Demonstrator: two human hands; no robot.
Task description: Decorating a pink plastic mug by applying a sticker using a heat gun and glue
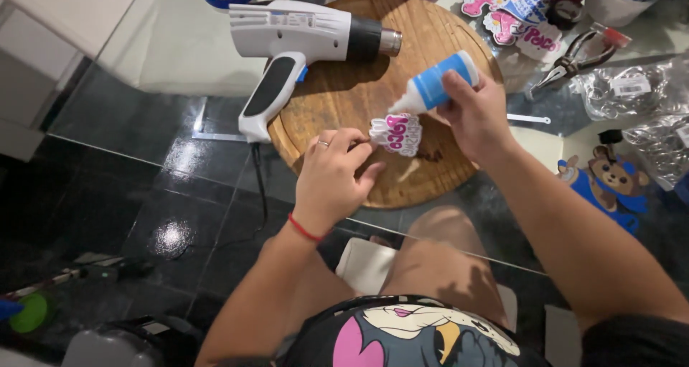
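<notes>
The right hand (pixel 474 112) wraps a blue-and-white glue bottle (pixel 436 84), its long axis slanting from about two o'clock down to eight o'clock, nozzle aimed at a pink-and-white paper cutout (pixel 397 133). The left hand (pixel 331 177) pinches that cutout by its left edge, seemingly just above the round wooden board (pixel 373 87). The nozzle tip looks nearly touching the cutout's top, though contact is hard to judge. A white heat gun (pixel 301 44) lies at eleven o'clock on the board.

On my glass table (pixel 179 51) I see a white heat gun (pixel 301 40), pliers (pixel 578 58), a bear cutout (pixel 610 184) and clear plastic bags (pixel 639 90).
</notes>
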